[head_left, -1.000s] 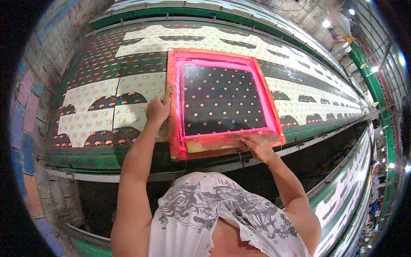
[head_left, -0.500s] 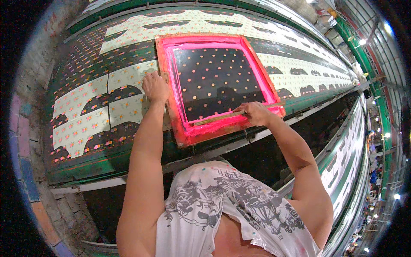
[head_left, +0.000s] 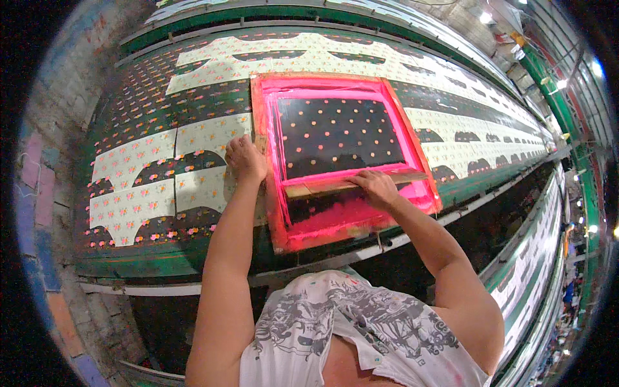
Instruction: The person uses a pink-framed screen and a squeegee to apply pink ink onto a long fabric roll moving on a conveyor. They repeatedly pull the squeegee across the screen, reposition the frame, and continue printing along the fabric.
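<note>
A silkscreen frame (head_left: 276, 219) with orange-red edges lies on the long table. Its mesh (head_left: 342, 132) is dark with rows of small pale-orange dots, and bright pink ink (head_left: 335, 216) borders it. My right hand (head_left: 377, 187) is closed on a wooden squeegee (head_left: 316, 187), which spans the screen crosswise a little in from the near side. Pink ink lies along its far edge and smears the mesh behind it. At the frame's left side my left hand (head_left: 245, 160) has its fingers curled at the edge; its grip there is partly hidden.
Cream flower-printed fabric pieces (head_left: 138, 155) with curved cut-outs lie around the frame on the dark, flower-marked table. A metal rail (head_left: 284, 276) runs along the near table edge. More long tables (head_left: 525, 258) stand to the right, and a block wall (head_left: 58, 174) to the left.
My right hand has pushed the squeegee away from the frame's near side, moving the pink ink ahead of it. My left hand stays at the left edge. The view has shifted slightly.
</note>
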`<state>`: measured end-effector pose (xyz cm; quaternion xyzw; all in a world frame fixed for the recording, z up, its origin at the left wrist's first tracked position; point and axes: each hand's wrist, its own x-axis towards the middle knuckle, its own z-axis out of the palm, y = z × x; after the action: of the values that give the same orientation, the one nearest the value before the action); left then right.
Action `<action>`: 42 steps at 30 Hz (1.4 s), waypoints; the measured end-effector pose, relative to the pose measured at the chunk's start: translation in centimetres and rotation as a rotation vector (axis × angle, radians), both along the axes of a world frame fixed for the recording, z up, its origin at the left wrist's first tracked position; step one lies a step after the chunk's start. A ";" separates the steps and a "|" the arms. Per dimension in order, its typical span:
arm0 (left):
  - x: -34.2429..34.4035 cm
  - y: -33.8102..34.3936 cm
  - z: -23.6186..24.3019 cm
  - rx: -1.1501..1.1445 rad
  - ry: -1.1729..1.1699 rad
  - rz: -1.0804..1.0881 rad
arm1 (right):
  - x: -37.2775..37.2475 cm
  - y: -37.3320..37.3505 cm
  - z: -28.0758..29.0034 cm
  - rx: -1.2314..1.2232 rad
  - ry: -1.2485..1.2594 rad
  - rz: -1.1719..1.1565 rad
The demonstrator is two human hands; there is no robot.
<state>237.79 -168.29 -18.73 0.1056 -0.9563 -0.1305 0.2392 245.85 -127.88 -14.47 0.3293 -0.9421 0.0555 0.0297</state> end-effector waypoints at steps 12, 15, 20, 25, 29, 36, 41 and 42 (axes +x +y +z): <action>1.2 -0.4 0.4 -0.038 0.098 0.011 | -24.2 -5.5 -0.7 0.034 0.059 -0.067; 1.3 -0.5 0.7 -0.057 0.096 0.014 | -28.3 -6.0 -0.2 -0.046 0.026 -0.060; 1.5 -0.5 0.8 -0.059 0.086 0.009 | -34.8 -5.8 1.2 -0.069 -0.066 -0.036; 1.6 -0.2 1.1 -0.064 0.076 0.008 | -35.8 -4.8 1.1 -0.054 -0.027 0.037; 1.5 -0.5 1.0 -0.077 0.101 -0.044 | -35.0 -4.7 1.5 0.065 -0.068 0.079; 0.8 -1.3 -0.1 -0.078 0.132 -0.045 | -27.4 -2.3 0.0 0.012 -0.012 0.142; 0.2 -0.5 -0.8 -0.102 0.109 -0.021 | -18.2 -1.2 0.8 0.192 -0.184 0.027; 0.7 -0.7 -1.2 -0.098 0.129 -0.013 | -15.2 -1.5 2.2 0.109 -0.151 0.087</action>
<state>238.53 -168.97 -19.91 0.0790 -0.9449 -0.0915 0.3043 230.70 -129.37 -12.24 0.3658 -0.9282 0.0298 -0.0620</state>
